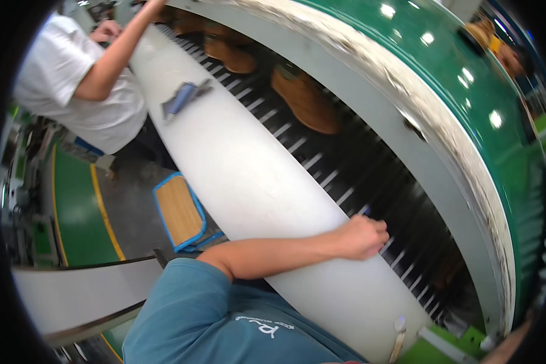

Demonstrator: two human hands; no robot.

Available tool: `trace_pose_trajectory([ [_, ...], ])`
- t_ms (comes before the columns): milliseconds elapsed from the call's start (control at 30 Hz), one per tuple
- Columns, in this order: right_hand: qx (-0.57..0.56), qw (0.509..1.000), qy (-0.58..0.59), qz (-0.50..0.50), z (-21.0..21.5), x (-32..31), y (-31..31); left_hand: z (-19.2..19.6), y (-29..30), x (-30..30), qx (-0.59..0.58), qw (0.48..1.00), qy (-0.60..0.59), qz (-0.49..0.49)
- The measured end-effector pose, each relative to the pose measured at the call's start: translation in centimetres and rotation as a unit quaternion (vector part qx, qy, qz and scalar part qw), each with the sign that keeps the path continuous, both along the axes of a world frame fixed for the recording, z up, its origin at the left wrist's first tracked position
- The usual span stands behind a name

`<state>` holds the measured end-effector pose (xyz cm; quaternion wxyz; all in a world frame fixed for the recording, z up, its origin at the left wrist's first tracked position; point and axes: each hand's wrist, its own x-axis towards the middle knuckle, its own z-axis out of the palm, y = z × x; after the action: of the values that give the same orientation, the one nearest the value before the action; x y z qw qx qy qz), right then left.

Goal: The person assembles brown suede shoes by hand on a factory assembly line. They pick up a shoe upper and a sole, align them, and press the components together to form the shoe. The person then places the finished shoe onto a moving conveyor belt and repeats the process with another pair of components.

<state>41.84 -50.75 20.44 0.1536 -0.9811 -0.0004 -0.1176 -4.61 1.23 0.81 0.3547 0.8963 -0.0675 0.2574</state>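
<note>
My left hand is curled into a fist at the inner edge of a long white ledge, right beside a dark slatted conveyor. The bare forearm reaches to it from my teal sleeve. A tiny blue bit shows at the knuckles; I cannot tell whether the hand holds it. Several brown shoes ride on the conveyor farther up. My right hand is out of view.
A co-worker in a white shirt stands at the upper left, one arm stretched over the ledge. A blue-grey tool lies on the ledge. A green machine hood curves over the conveyor. A blue-framed wooden stool stands on the floor.
</note>
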Motion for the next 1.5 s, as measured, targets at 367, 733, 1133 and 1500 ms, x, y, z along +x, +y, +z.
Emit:
trace_pose_trajectory([
  [367,0.019,0.997,0.061,-0.052,-4.8,2.7,2.7,0.0,-0.4,0.1,-0.050,0.999,-0.003,-0.020],
  [733,0.045,0.995,0.067,-0.060,-4.9,4.1,2.7,0.1,-0.2,0.0,-0.025,0.999,0.015,-0.023],
  [1133,0.105,0.991,0.046,-0.064,-2.4,4.4,0.1,0.1,-0.7,-0.1,-0.034,0.999,0.002,-0.024],
  [1500,0.478,0.878,0.001,0.006,12.8,7.5,-10.4,-0.4,-1.1,0.3,-0.010,0.999,-0.009,-0.036],
])
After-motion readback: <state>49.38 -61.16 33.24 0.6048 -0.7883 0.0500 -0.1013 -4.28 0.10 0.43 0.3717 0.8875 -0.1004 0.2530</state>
